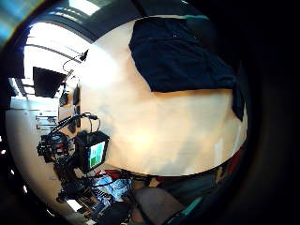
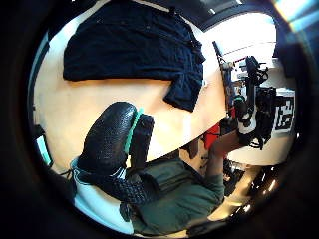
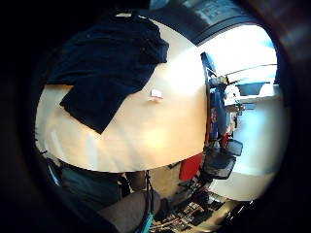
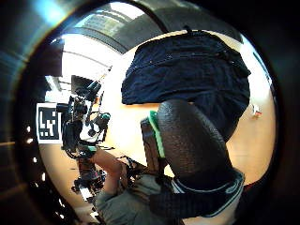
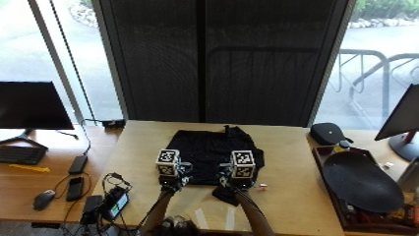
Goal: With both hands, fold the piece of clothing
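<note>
While both hands hover over the near edge of the dark navy cloth garment (image 5: 213,157), spread flat mid light-wood table (image 5: 294,187), neither has hold of it. Left hand (image 5: 171,183) & right hand (image 5: 235,186) sit side by side, about equally near, garment lying just beyond them. Finger curl: can't tell. A loose flap pokes toward the person by the right hand.

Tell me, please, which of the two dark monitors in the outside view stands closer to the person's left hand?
The black flat monitor on the side desk beyond the table's left edge; the other dark monitor stands at the far right, past the black oval tray, away from the left hand.
</note>
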